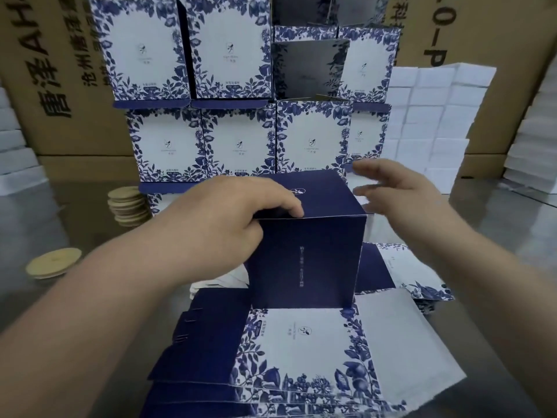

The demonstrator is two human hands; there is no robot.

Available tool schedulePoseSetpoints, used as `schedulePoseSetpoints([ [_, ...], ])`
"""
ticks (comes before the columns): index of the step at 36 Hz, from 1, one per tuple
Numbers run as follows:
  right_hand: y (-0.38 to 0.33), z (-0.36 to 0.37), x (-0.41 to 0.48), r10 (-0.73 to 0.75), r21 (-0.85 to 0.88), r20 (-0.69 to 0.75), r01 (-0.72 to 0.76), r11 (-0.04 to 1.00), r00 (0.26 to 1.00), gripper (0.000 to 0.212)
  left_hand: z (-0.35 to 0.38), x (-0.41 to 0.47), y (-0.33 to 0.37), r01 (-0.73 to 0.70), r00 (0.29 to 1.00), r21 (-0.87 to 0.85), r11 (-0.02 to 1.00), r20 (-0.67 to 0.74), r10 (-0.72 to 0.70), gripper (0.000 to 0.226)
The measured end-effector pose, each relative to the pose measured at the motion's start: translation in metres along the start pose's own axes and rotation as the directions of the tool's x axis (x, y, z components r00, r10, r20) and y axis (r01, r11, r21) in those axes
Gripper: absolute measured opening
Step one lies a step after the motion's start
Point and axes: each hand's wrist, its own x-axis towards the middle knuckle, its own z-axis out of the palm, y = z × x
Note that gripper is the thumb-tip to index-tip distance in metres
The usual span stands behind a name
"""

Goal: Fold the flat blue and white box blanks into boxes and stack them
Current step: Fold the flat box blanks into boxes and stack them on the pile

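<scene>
Folded navy box point(307, 251) upright on blank pile point(301, 342), between hands. Left hand point(229, 218) grips upper left edge, fingers curled over top. Right hand point(398, 191) spread, blurred, holding nothing, just beside right wall. Probably best: brace left, square right wall, then lift to finished stack point(241, 140) beyond fingertips.

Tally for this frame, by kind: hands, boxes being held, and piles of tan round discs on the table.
Hands: 2, left hand and right hand
Dark blue box, held: 1
Tan disc piles: 2
Total: 5

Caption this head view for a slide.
Left hand grips a folded navy box over flat blanks; open right hand beside it, stacked boxes behind.
</scene>
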Motion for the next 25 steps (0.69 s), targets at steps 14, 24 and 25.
schedulePoseSetpoints([
  [14,0.017,0.004,0.001,-0.083,0.158,0.190,0.053,0.986,0.978,0.058,0.016,0.001,-0.022,-0.016,0.953,-0.336,0.942,-0.291,-0.087,0.052],
  [24,-0.003,0.000,-0.014,-0.387,-0.208,0.265,0.445,0.871,0.883,0.021,0.015,0.013,-0.037,0.363,0.928,-0.099,0.926,-0.048,-0.369,0.038],
  [25,-0.004,-0.001,-0.015,-0.408,-0.226,0.282,0.473,0.852,0.869,0.018,0.014,0.007,-0.042,0.343,0.939,-0.083,0.936,0.052,-0.340,0.044],
])
